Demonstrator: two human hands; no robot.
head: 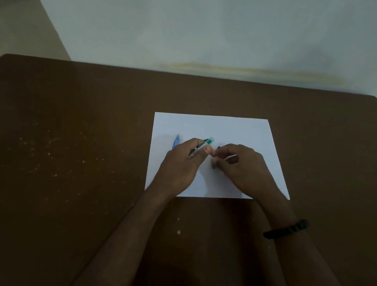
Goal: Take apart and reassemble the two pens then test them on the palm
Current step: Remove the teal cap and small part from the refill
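Nearest us, a black wristband (287,228) circles the right forearm. Over the white paper (232,129), our left hand (180,163) grips the green-tipped pen barrel (202,146); our right hand (244,167) pinches a small part we cannot identify. Beyond the left hand, a blue pen (176,141) lies on the paper.

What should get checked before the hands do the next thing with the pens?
1. Left hand grips the green-ended pen: ok.
2. Right hand pinches a small part at its fingertips: ok, but which part, cannot tell.
3. Both hands are over the white paper, so a dropped piece would land there: ok.
4. Blue pen lies on the paper behind the left hand: ok.
5. All small parts accounted for: cannot tell, the hands hide some.
6. Enough light to see tiny pieces: not ok, the scene is dim.
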